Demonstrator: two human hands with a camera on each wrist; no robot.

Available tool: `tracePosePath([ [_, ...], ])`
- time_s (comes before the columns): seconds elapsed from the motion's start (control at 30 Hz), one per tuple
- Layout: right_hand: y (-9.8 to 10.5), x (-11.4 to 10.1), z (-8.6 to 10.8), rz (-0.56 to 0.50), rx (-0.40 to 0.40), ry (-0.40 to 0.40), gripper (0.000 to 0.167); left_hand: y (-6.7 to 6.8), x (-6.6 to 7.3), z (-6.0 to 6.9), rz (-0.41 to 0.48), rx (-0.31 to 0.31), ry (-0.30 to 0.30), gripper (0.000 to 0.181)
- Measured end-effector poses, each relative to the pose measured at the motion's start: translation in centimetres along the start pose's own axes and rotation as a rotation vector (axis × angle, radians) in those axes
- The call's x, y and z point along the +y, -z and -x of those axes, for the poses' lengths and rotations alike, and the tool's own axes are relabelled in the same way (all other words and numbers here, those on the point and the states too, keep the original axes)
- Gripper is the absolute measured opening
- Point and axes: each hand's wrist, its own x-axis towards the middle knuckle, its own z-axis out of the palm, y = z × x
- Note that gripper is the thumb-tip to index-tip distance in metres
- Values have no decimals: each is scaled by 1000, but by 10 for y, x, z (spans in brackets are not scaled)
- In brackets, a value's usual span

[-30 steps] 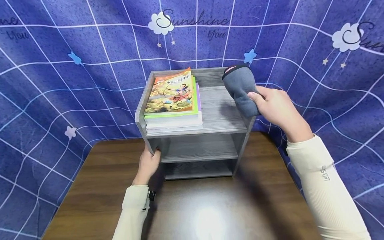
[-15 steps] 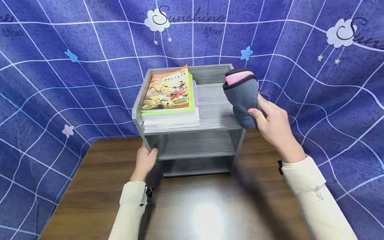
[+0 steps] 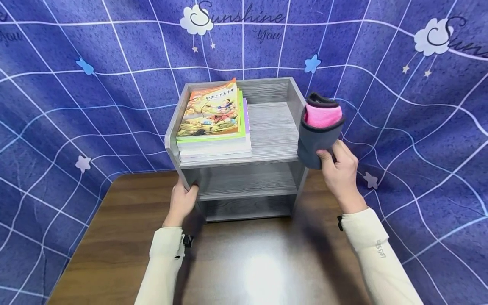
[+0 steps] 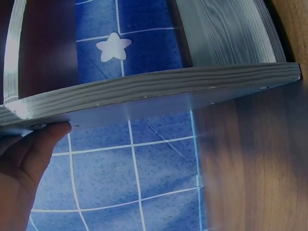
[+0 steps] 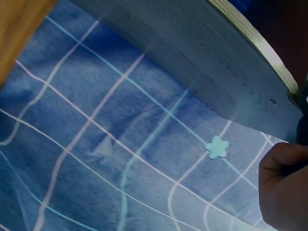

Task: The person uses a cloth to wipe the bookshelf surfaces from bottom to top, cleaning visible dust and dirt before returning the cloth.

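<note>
A grey wood-grain shelf (image 3: 267,120) stands on the table. My left hand (image 3: 182,203) grips the edge of its left side panel; in the left wrist view a fingertip (image 4: 60,129) touches that panel's outer face. My right hand (image 3: 340,173) pinches a dark grey fabric piece (image 3: 318,142) with a bright pink lining and black edging, its opening upward. The fabric overlaps the front of the shelf's right side panel; whether they touch, I cannot tell. In the right wrist view, only part of my right hand (image 5: 284,187) shows.
A stack of books (image 3: 209,114) fills the left half of the shelf's top, an illustrated cover uppermost. Two lower compartments open toward me. The brown wooden table (image 3: 126,237) reaches a blue patterned curtain (image 3: 133,51) behind the shelf.
My right hand has moved down with the fabric piece and turned it, so more of the pink lining shows. The left hand keeps its place on the shelf; the view has shifted slightly.
</note>
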Motion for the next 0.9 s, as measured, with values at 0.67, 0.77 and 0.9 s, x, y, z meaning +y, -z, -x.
tracePosePath([
  [0.67, -9, 50, 137, 239, -239, -144, 17, -2, 3, 2, -11, 13, 32, 32],
  [0.77, -10, 55, 154, 301, -312, -203, 18, -1, 2, 2, -9, 17, 32, 31],
  [0.9, -11, 59, 171, 367, -384, -258, 18, -1, 2, 2, -1, 23, 30, 30],
])
